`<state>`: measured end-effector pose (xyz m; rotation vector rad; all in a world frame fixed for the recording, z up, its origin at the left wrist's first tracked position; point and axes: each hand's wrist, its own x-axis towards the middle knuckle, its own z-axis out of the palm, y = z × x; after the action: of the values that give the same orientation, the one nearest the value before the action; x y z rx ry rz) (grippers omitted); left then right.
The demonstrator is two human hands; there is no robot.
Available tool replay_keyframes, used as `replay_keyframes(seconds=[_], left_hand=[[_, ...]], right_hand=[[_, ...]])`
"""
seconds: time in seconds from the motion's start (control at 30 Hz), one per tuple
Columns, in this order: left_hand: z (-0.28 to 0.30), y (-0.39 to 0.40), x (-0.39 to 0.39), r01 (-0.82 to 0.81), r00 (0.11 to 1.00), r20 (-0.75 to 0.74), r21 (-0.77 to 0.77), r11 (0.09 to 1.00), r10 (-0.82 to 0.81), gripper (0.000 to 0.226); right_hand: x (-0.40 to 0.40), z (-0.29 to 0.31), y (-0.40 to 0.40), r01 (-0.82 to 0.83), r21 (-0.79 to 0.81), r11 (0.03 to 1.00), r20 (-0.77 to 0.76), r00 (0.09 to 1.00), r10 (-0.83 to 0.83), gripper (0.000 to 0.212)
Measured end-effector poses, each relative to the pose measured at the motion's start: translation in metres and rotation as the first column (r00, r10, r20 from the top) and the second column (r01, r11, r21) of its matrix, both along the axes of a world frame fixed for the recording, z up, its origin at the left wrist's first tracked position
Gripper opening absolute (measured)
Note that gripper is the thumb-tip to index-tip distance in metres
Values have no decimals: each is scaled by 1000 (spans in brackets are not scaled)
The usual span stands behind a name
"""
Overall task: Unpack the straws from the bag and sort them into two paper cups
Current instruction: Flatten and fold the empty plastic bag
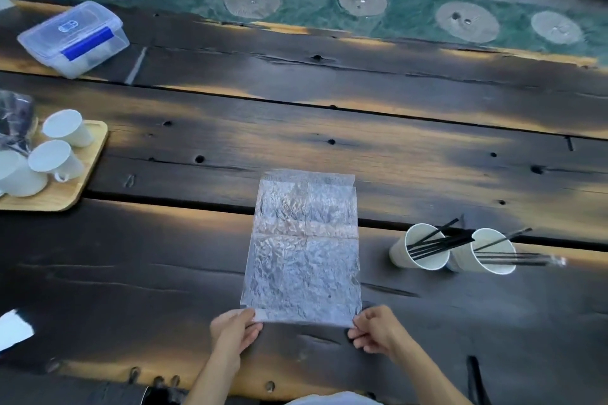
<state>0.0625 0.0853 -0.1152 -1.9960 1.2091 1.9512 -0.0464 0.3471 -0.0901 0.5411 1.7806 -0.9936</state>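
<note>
A crinkled clear plastic bag (304,246) lies flat on the dark wooden table (197,273), with no straws visible inside it. My left hand (234,332) pinches its near left corner and my right hand (375,329) pinches its near right corner. To the right stand two white paper cups. The left cup (419,248) holds several black straws (437,242) that lean to the right. More black straws (506,255) sit in the right cup (483,251), also leaning right.
A wooden tray (75,181) with several upturned white mugs sits at the left, beside a dark plastic packet (14,118). A clear lidded box (74,38) with a blue clip stands at the far left. Beyond the table's far edge lies a green patterned rug (329,0).
</note>
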Motion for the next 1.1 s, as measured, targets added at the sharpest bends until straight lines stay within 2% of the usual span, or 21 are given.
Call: replay_keyframes(seconds=[0.1,0.17,0.23,0.27,0.33,0.37,0.43,0.5,0.57,0.63,0.73,0.9,1.0,1.1], left_hand=[[-2,-8,5,257,966,34,-79,963,-255,18],[-1,-16,3,479,878,75,-132,868,-473,29],[2,-28,-3,693,720,189,-172,700,-667,44],[4,-36,-7,791,611,287,-177,586,-738,52],[8,-51,-17,910,412,511,-187,370,-754,66],[9,-57,-25,918,395,569,-225,325,-722,66],[10,-68,-47,879,475,560,-333,341,-679,50],[10,-78,-76,812,571,440,-424,400,-693,26],[6,-88,-106,733,652,307,-487,474,-693,8],[5,-95,-133,676,702,235,-520,523,-673,11],[7,-100,-167,635,733,174,-521,571,-657,25],[7,-102,-201,618,776,228,-455,641,-588,22],[1,-101,-212,573,816,200,-403,713,-543,27],[1,-99,-220,537,838,114,-348,769,-533,32]], right_hand=[[-1,1,3,-89,126,988,-46,994,96,33],[-6,1,2,-150,262,953,-157,968,195,37],[-16,-1,-3,-197,395,897,-235,922,306,33],[-23,-2,-8,-205,427,881,-271,900,341,28],[-40,-3,-23,-132,368,920,-356,894,271,21],[-51,2,-33,-64,288,955,-391,903,178,19],[-76,2,-48,87,119,989,-416,909,-29,17],[-103,5,-60,217,18,976,-405,894,-191,14],[-128,2,-66,286,-26,958,-365,889,-276,12],[-150,-4,-69,292,-4,956,-327,904,-277,15],[-174,-15,-71,224,98,970,-335,925,-180,21],[-195,-31,-77,251,145,957,-291,935,-202,21],[-199,-26,-86,354,91,931,-246,914,-323,19],[-206,-23,-89,366,35,930,-249,904,-346,24]])
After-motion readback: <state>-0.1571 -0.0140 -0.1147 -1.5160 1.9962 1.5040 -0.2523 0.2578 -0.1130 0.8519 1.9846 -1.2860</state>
